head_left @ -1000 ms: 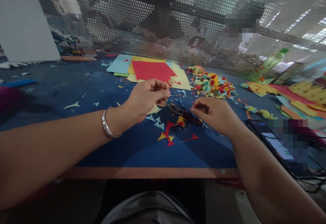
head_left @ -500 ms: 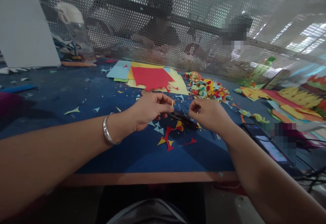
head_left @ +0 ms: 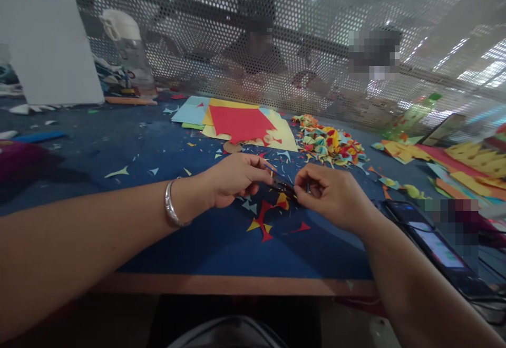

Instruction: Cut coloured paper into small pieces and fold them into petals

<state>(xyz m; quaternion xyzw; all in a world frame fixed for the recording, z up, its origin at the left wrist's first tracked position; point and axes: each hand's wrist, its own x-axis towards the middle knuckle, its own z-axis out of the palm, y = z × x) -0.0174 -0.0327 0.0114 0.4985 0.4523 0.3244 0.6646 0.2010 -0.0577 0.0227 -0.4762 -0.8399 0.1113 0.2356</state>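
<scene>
My left hand (head_left: 241, 179), with a silver bangle on the wrist, is closed in a pinch at a small piece of yellow paper (head_left: 271, 174). Only a sliver of it shows. Facing it, my right hand (head_left: 326, 187) has its fingertips pinched together; what they hold is hidden. Between the hands is a dark tool like scissors (head_left: 282, 184), its end meeting the right fingertips. Whether they grip it I cannot tell. Red paper scraps (head_left: 264, 219) lie below, and a brown round disc (head_left: 233, 147) rests just beyond my left hand.
Coloured paper sheets (head_left: 241, 121) are stacked ahead, beside a pile of folded paper pieces (head_left: 332, 139). A phone (head_left: 427, 237) with cables is at right. At the back left stand a bottle (head_left: 132, 52) and a white board (head_left: 55, 47). A perforated screen (head_left: 190, 31) closes the far side.
My left hand has come down and slightly right from near the red sheet, uncovering the brown disc. The gap between my hands has narrowed, with my right fingertips now at the dark tool.
</scene>
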